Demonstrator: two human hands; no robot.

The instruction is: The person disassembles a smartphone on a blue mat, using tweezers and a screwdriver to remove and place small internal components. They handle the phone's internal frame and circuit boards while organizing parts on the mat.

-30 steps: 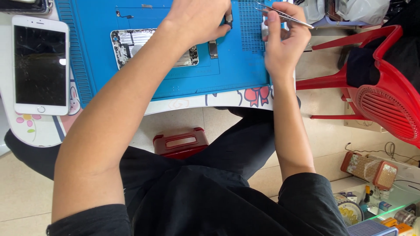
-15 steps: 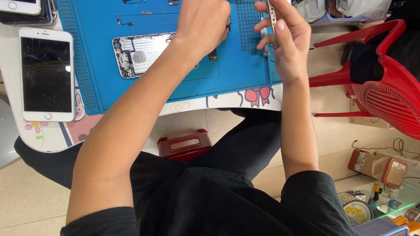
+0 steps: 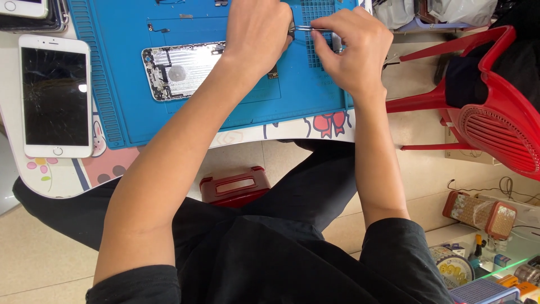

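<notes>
My left hand rests curled on the blue repair mat, its fingertips pinching a small dark part that is mostly hidden. My right hand holds thin metal tweezers, whose tips point left toward the left hand's fingers. An opened phone housing with its silver insides showing lies on the mat just left of my left wrist.
A white phone with a cracked dark screen lies on the table left of the mat, another phone above it. A red plastic chair stands at the right. A red box sits on the floor under the table edge.
The view has shifted so the mat and phones sit further right and lower. My right hand turned the tweezers from upright to level, pointing left at my left hand.
</notes>
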